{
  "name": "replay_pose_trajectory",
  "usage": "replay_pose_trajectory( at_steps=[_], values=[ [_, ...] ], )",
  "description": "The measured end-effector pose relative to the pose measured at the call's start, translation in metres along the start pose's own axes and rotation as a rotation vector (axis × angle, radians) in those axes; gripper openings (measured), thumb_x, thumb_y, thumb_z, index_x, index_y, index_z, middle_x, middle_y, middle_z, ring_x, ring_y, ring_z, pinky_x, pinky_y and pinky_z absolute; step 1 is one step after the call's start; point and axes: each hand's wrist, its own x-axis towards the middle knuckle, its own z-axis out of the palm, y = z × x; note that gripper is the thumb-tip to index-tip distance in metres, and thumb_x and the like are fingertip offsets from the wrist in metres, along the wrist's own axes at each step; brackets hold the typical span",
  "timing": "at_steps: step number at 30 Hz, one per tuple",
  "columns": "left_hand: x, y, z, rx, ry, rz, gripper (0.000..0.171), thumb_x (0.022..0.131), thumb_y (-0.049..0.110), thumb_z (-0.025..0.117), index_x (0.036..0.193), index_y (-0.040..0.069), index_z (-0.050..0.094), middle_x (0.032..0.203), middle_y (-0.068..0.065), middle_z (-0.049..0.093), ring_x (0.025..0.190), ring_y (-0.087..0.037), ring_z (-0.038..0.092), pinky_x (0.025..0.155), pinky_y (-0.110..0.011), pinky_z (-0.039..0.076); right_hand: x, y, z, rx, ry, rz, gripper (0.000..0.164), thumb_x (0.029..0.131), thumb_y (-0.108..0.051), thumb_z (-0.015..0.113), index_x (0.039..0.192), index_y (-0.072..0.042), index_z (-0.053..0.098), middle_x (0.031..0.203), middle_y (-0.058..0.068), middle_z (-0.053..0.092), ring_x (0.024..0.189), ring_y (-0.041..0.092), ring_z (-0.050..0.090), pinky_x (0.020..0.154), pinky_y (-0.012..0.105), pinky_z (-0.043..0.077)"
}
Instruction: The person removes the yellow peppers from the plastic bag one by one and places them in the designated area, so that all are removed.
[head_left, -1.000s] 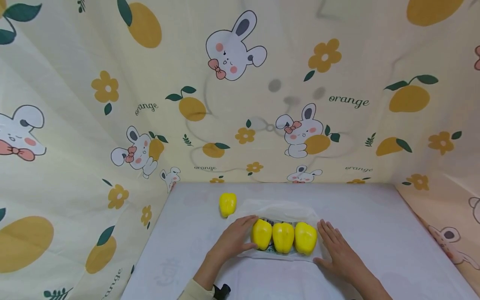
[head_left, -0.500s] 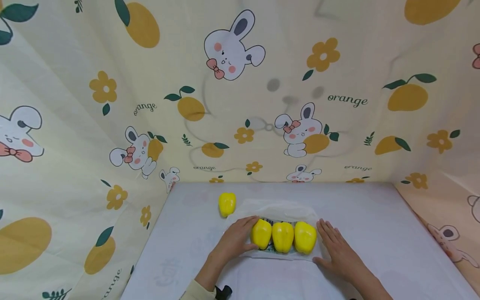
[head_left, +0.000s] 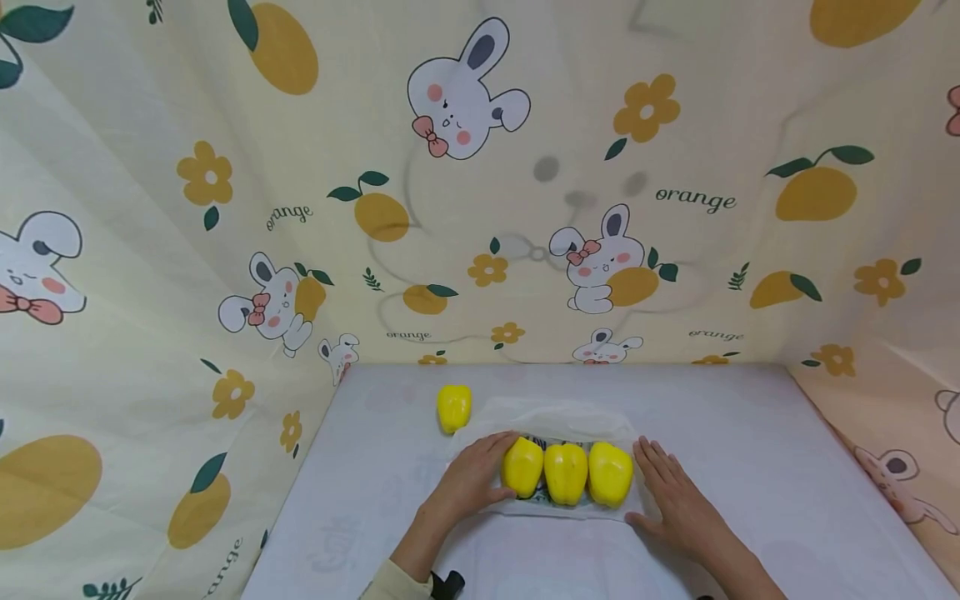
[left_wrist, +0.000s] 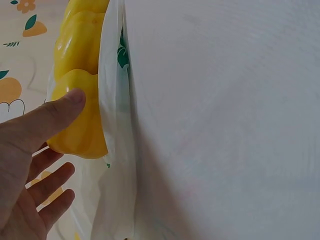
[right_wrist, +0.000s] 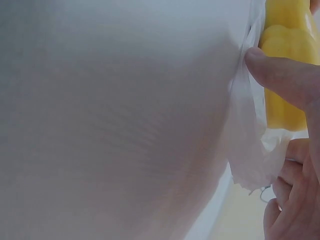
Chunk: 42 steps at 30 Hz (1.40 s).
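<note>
Three yellow bell peppers lie in a row on a whitish plastic bag [head_left: 577, 410] with dark green print: a left pepper [head_left: 522, 467], a middle pepper [head_left: 566, 474] and a right pepper [head_left: 611, 475]. My left hand [head_left: 468, 479] rests at the left end, fingertips by the far side of the left pepper and thumb by its near side. In the left wrist view its thumb [left_wrist: 62, 112] lies against that pepper, the other fingers loosely spread. At the other end my right hand [head_left: 678, 500] lies beside the right pepper, fingers straight, its thumb [right_wrist: 265, 62] at the bag's edge.
Another yellow bell pepper [head_left: 454, 408] sits apart, behind and left of the bag. The white-covered table [head_left: 360, 467] meets a curtain [head_left: 450, 283] printed with rabbits and oranges at the back and sides. A black strap piece [head_left: 448, 585] shows at the left wrist.
</note>
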Motion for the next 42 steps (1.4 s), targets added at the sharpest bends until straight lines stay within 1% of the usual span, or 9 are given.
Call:
replay_pose_trajectory(
  at_steps=[5,12,20,25,29,35,42],
  values=[
    [0.0,0.001,-0.001,-0.034,-0.003,-0.002,0.095,0.089,0.039,0.09,0.166,0.018,0.038,0.168,0.001,0.045,0.152,-0.018,0.046,0.126,-0.042,0.041,0.001,-0.002,0.0,0.009,-0.005,0.01,0.114,0.083,-0.044,0.091,0.167,0.002,0.03,0.175,0.025,0.023,0.16,0.047,0.022,0.134,0.057,0.01],
    [-0.002,0.002,-0.002,-0.079,-0.02,-0.024,0.094,0.09,0.039,0.089,0.167,0.02,0.037,0.169,0.002,0.043,0.152,-0.017,0.045,0.126,-0.042,0.041,0.001,-0.001,0.0,0.013,-0.004,0.007,0.114,0.083,-0.044,0.091,0.167,0.003,0.029,0.175,0.026,0.022,0.16,0.047,0.021,0.135,0.055,0.008],
    [-0.003,0.002,-0.004,-0.108,-0.009,-0.04,0.094,0.091,0.038,0.089,0.167,0.019,0.037,0.168,0.002,0.044,0.151,-0.018,0.047,0.125,-0.043,0.042,0.0,-0.001,0.0,0.006,0.005,0.008,0.113,0.084,-0.045,0.091,0.167,0.002,0.03,0.175,0.025,0.023,0.16,0.047,0.022,0.133,0.061,0.016],
    [-0.004,0.002,-0.007,-0.131,-0.001,-0.037,0.096,0.09,0.036,0.089,0.168,0.019,0.036,0.169,0.002,0.043,0.151,-0.019,0.047,0.125,-0.041,0.042,0.001,-0.003,-0.002,-0.001,0.007,0.007,0.113,0.083,-0.045,0.091,0.166,0.003,0.031,0.174,0.026,0.023,0.16,0.047,0.022,0.132,0.063,0.019],
    [-0.006,0.002,-0.013,-0.151,0.018,-0.028,0.097,0.089,0.034,0.091,0.168,0.019,0.035,0.168,0.002,0.043,0.15,-0.019,0.048,0.124,-0.04,0.043,0.001,-0.003,-0.002,0.014,0.006,0.009,0.113,0.083,-0.043,0.091,0.166,0.003,0.03,0.174,0.026,0.023,0.16,0.047,0.022,0.133,0.061,0.015],
    [-0.007,0.001,-0.022,-0.172,0.048,-0.039,0.099,0.088,0.033,0.092,0.167,0.02,0.036,0.168,0.003,0.043,0.151,-0.017,0.047,0.125,-0.039,0.042,0.001,-0.003,-0.002,0.028,-0.002,0.013,0.113,0.083,-0.042,0.091,0.166,0.004,0.029,0.175,0.027,0.021,0.16,0.048,0.021,0.134,0.058,0.01],
    [-0.012,0.0,-0.031,-0.2,0.073,-0.043,0.098,0.087,0.031,0.092,0.167,0.019,0.037,0.169,0.002,0.042,0.152,-0.018,0.045,0.124,-0.041,0.042,0.002,-0.004,-0.001,0.029,-0.005,0.021,0.114,0.083,-0.044,0.092,0.167,0.003,0.029,0.175,0.026,0.022,0.16,0.048,0.022,0.134,0.059,0.011]
  ],
)
